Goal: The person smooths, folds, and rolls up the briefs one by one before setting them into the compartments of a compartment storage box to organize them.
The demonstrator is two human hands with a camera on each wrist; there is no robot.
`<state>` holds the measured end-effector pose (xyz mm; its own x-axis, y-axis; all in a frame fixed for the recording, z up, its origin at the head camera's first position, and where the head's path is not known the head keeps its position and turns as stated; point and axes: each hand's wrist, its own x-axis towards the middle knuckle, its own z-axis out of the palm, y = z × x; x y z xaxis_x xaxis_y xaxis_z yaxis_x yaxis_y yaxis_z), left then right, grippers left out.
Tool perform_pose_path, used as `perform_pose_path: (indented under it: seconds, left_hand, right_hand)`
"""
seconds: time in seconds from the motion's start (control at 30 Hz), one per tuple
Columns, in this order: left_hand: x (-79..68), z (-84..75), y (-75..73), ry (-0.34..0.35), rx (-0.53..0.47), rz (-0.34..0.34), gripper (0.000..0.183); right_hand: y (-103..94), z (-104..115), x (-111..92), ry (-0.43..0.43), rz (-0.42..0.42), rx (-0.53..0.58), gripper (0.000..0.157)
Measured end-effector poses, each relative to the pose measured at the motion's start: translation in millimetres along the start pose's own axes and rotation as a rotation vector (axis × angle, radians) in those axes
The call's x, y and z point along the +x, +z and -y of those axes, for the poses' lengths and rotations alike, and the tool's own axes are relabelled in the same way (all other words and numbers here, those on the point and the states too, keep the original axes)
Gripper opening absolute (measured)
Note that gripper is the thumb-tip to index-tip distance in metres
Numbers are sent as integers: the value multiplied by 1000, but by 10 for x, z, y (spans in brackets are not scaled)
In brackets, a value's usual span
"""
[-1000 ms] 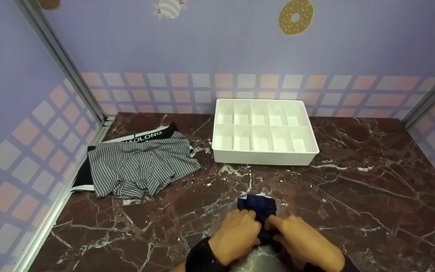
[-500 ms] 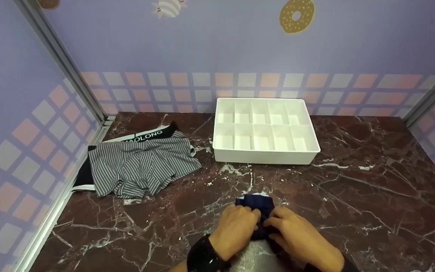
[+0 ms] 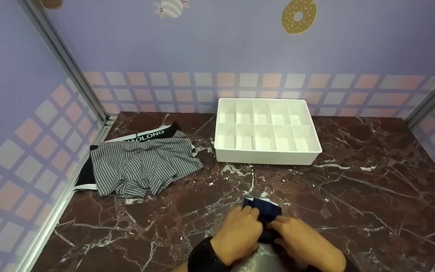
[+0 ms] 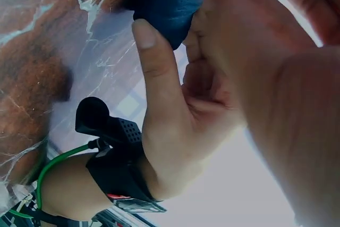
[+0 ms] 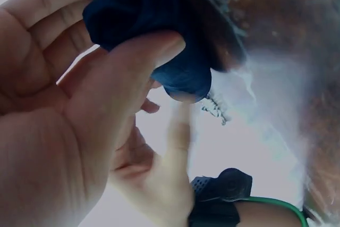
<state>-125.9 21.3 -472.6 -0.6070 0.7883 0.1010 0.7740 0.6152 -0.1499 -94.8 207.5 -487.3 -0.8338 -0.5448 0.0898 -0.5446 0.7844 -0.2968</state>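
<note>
Between my two hands, low in the middle of the head view, is a navy garment (image 3: pixel 268 209) folded into a small bundle; a strip of white shows at its far edge. My left hand (image 3: pixel 239 233) grips its left side with bent fingers. On the other side my right hand (image 3: pixel 302 240) pinches it. The right wrist view shows the right thumb (image 5: pixel 164 49) pressed along the rolled navy cloth (image 5: pixel 186 73), with the left thumb touching its end. In the left wrist view the cloth (image 4: pixel 164 3) sits at the top, partly cut off; the near hand is blurred.
Left of the hands lie grey striped boxer briefs (image 3: pixel 142 162) on top of a black-and-white pair with a lettered waistband (image 3: pixel 157 134). A white divided box (image 3: pixel 268 156) stands behind the hands against the wall, on the dark red marble tabletop (image 3: pixel 364 196).
The navy garment has shifted slightly right and turned a little between my hands, its far edge now slanting. Both hands keep their hold on it; the other garments and the box stay put.
</note>
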Motion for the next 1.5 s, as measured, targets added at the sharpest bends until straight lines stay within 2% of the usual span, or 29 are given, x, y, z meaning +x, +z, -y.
perform_pose_path:
  seconds: [0.1, 0.23, 0.37, 0.43, 0.57, 0.67, 0.73, 0.9, 1.0, 1.1, 1.3, 1.4, 1.5]
  left_hand:
    - [4, -4, 38, 26, 5, -9, 20]
    - [10, 21, 76, 47, -37, -18, 9]
    - [4, 59, 59, 69, -99, 30, 14]
    - [4, 73, 42, 61, -159, 75, 18]
    - [20, 100, 21, 18, -311, 136, 20]
    - [22, 105, 7, -6, -361, 115, 17]
    - [16, 92, -11, -8, -309, 75, 19]
    - [12, 38, -9, 13, -67, -60, 29]
    - [19, 33, 19, 13, -51, -95, 25]
    - [21, 70, 37, -4, -104, -74, 19]
    - [36, 189, 49, -83, -307, 45, 13]
    - [54, 222, 64, -113, -395, 82, 12]
    - [77, 238, 96, -143, -437, 79, 14]
  right_hand:
    - [-27, -10, -29, 5, 1, 8, 32]
    - [-35, 21, -56, 12, -36, -22, 35]
    - [-12, 76, -44, 12, -89, -44, 46]
    - [8, 92, -31, 18, -103, -63, 47]
    - [21, 79, -17, 61, -84, -58, 39]
    - [22, 42, -17, 64, -80, -10, 37]
    - [30, 12, -16, 42, -93, 18, 39]
    - [26, -41, 9, -2, -117, 56, 37]
    - [0, -49, 13, -10, -123, 82, 36]
    - [-19, -38, 19, -12, -149, 86, 34]
    - [11, -26, 49, -40, -166, 2, 45]
    - [33, -44, 53, -9, -147, -25, 48]
    - [42, -63, 52, 42, -142, -20, 42]
